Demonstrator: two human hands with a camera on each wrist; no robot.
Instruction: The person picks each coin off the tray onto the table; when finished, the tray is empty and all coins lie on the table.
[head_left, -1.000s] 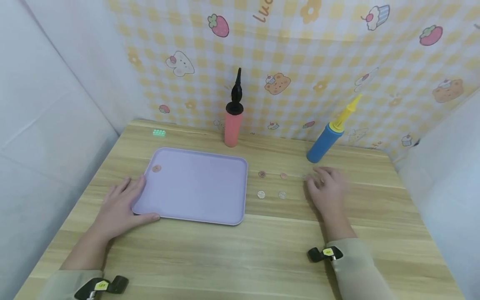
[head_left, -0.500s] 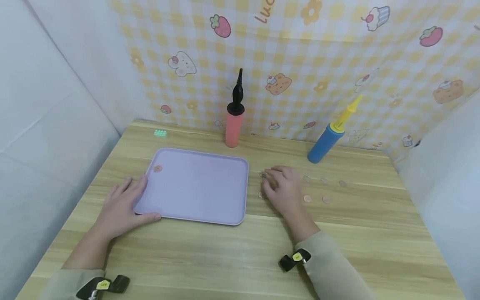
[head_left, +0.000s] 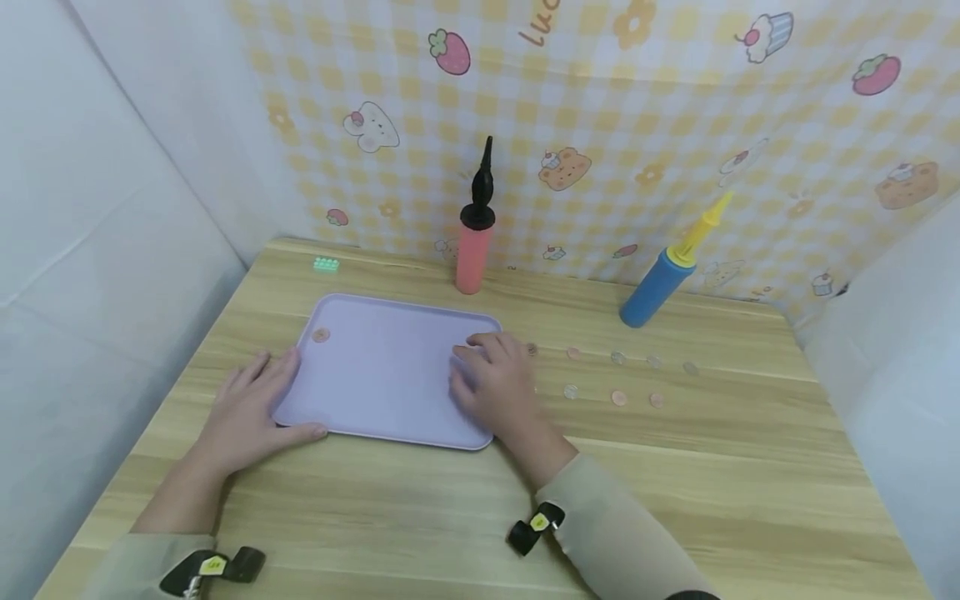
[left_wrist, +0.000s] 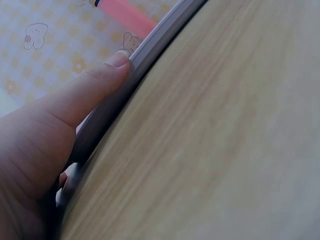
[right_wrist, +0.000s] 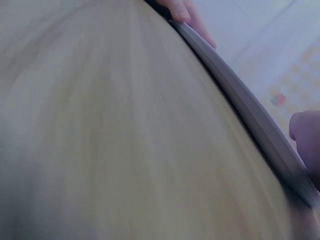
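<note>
My left hand (head_left: 251, 408) rests at the near-left corner of a lilac tray (head_left: 386, 379), fingers along its left side. Its thumb (left_wrist: 97, 90) lies straight along the near rim in the left wrist view. My right hand (head_left: 501, 387) hovers over the tray's right edge with bent fingers; whether a coin is between them is hidden. One copper coin (head_left: 321, 335) lies inside the tray at the far left. Several copper and silver coins lie in two rows on the table to the right, among them a silver coin (head_left: 571, 392) and a copper coin (head_left: 618, 398).
A pink hand pump (head_left: 471, 258) with a black top stands upright behind the tray. To the back right is a blue hand pump (head_left: 654, 287) with a yellow top. A small green toy brick (head_left: 326, 264) lies at the back left. Patterned cloth (head_left: 600, 108) hangs behind the wooden table.
My right hand has swept left, from beside the blue pump, past the coin rows to the tray's right edge. The left hand keeps its place at the tray corner.
</note>
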